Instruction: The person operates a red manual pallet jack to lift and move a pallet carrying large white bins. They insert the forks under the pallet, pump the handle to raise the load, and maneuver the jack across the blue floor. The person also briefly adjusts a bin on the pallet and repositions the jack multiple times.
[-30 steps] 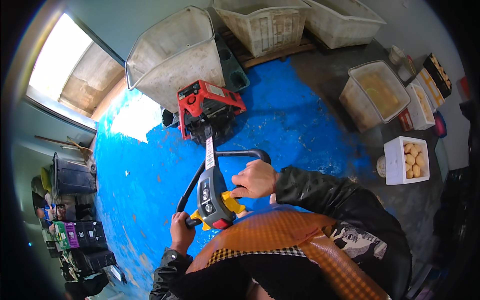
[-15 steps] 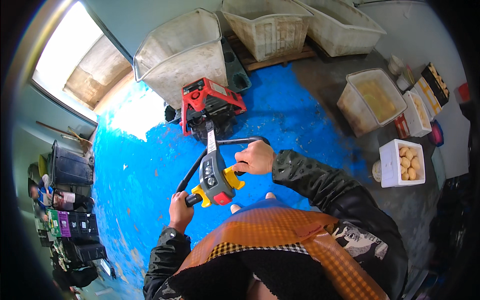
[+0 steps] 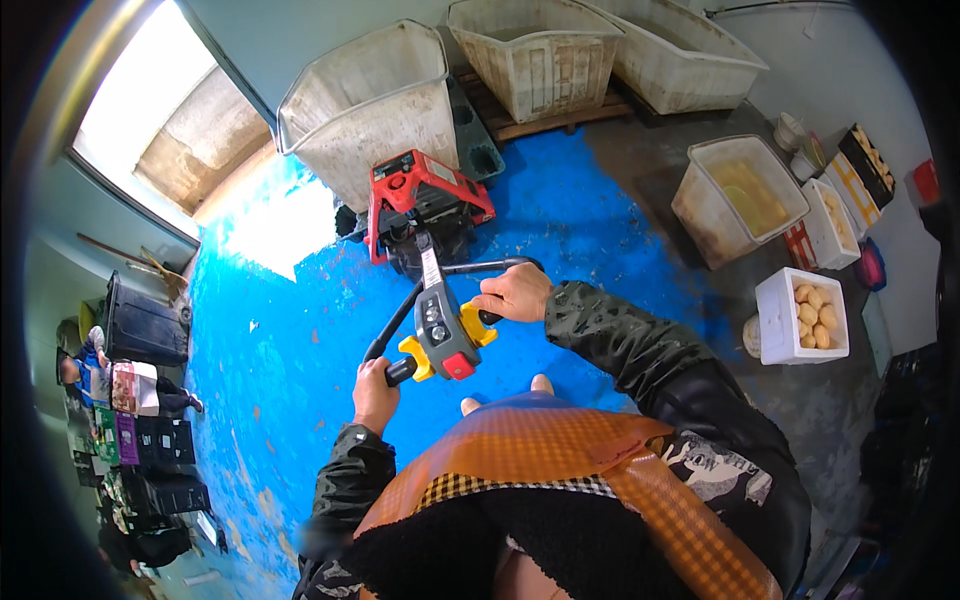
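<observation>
Holding the black cylindrical left handle in the left grip, fingers curled around it; holding the black right handle in the right grip, thumb beside the yellow plastic lever; having the red-tipped grey plastic control head between both; facing the red-bodied pallet truck ahead, on the blue painted floor, just before a stained white plastic tub; wearing an orange checked apron.

Whse storeroom, blue floor, lg. tubs (one w/ yellowish liquid), red pallet truck, stacked crates
</observation>
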{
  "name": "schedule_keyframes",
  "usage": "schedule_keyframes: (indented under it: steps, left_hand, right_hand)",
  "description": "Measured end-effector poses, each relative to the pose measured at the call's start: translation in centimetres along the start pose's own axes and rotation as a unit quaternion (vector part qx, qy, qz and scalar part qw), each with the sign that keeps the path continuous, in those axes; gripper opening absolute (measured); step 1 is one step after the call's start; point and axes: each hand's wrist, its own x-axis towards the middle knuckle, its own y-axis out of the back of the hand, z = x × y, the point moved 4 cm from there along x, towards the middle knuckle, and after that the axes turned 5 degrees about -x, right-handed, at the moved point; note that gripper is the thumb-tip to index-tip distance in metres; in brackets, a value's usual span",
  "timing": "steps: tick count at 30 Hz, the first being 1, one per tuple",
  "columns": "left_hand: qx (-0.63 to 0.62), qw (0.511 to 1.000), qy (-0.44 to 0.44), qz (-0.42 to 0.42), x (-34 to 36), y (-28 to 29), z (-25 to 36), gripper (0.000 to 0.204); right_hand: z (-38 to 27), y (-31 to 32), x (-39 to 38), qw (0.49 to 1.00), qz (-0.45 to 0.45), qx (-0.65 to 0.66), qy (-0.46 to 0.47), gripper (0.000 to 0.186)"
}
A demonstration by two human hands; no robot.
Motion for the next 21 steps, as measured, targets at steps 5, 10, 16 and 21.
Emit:
schedule_keyframes:
  steps: [5, 10, 16, 21]
  left_hand:
    - [0.017, 1.000, 0.000, -0.002, -1.6, -2.3, -1.0, 0.023]
    - [-0.001, 0.998, -0.056, 0.042, 0.8, -2.8, -1.8, 0.020]
    - [0.010, 0.999, -0.037, 0.019, 5.3, -1.6, -4.3, 0.018]
    - [0.011, 1.000, -0.007, -0.015, 7.9, -4.0, -6.3, 0.019]
  right_hand:
    - [-0.9, -1.2, -1.8, 0.996, -0.039, 0.039, -0.066, 0.041]
    - [0.7, -1.5, 0.0, 0.998, 0.009, -0.005, -0.062, 0.043]
    - [2.1, -3.0, 4.3, 0.995, -0.051, 0.057, -0.070, 0.042]
    - [4.3, -5.2, 4.6, 0.993, -0.100, 0.027, -0.061, 0.062]
